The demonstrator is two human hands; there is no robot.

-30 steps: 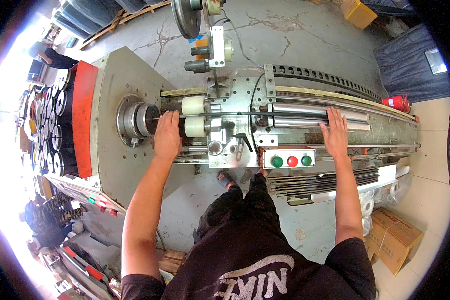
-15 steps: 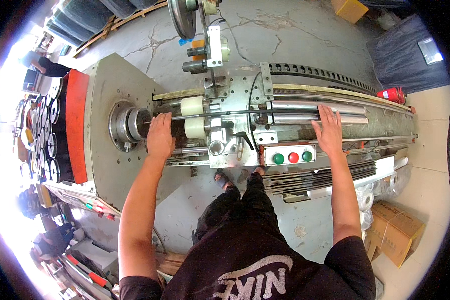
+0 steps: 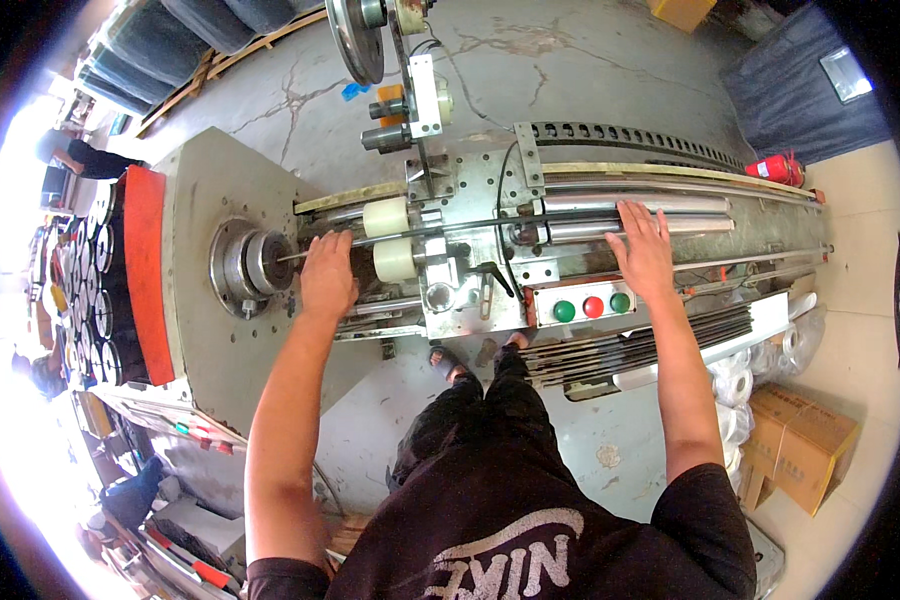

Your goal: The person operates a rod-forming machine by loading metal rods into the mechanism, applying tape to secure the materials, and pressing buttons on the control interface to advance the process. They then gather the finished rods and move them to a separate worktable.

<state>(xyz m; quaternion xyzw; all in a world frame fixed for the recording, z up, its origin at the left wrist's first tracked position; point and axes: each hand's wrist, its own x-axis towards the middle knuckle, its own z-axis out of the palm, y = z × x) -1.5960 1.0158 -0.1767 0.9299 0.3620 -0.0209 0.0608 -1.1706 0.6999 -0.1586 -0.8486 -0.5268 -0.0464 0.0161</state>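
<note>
A long thin dark rod [image 3: 460, 227] lies across the machine, its left tip at the round metal chuck [image 3: 268, 262]. Just right of the chuck, my left hand [image 3: 328, 278] has its fingers closed over the rod; their undersides are hidden. The rod runs on between two white rollers [image 3: 395, 260] and over the metal carriage plate [image 3: 470, 270]. My right hand [image 3: 646, 255] rests with fingers stretched out on the rod, above a pair of shiny metal bars [image 3: 705, 226]. Its palm is hidden.
A button box with a red button [image 3: 593, 307] between two green ones sits at the machine's front. Several dark rods [image 3: 650, 347] lie bundled below it. Cardboard boxes [image 3: 805, 440] stand at right. A wheel [image 3: 357, 40] overhangs the back; another person [image 3: 95, 155] is far left.
My right hand has slid slightly left along the rod. My left hand sits a little farther from the chuck. The whole view has shifted slightly.
</note>
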